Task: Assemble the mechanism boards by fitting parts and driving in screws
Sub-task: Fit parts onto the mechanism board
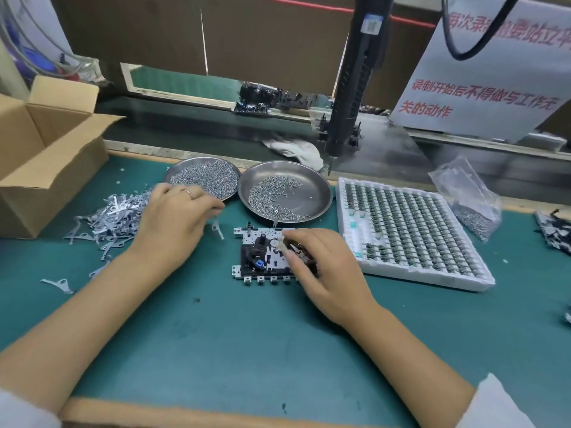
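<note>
One mechanism board [265, 257] lies flat on the green mat [216, 335], at the centre of the bench and just in front of two steel dishes. Left dish [202, 177]: heaped with small screws. Right dish [285, 191]: a thinner crescent of screws, bare metal on its far side. Stamped metal levers [114, 214]: a loose pile left of the board, with strays scattered toward the near edge. White tray [408, 233]: rows of small components, to the right of the board, a few pockets on its left side vacant. Right hand [321, 273]: resting on the board's right half, fingers curled and seemingly pinching a small pale part against it; the part itself is too small to identify. Left hand [173, 223]: between the lever pile and the left dish, fingertips drawn together, apparently on one lever [217, 228] that shows just below them; the grip cannot be confirmed. Electric screwdriver [352, 88]: hanging above the bench behind the dishes, untouched. Step judged in hand: fitting parts, with no fastening begun on this board. Next move, as judged, calls for seating the pinched part squarely, bringing the lever across to its post on the board, then collecting a screw and drawing down the driver.
</note>
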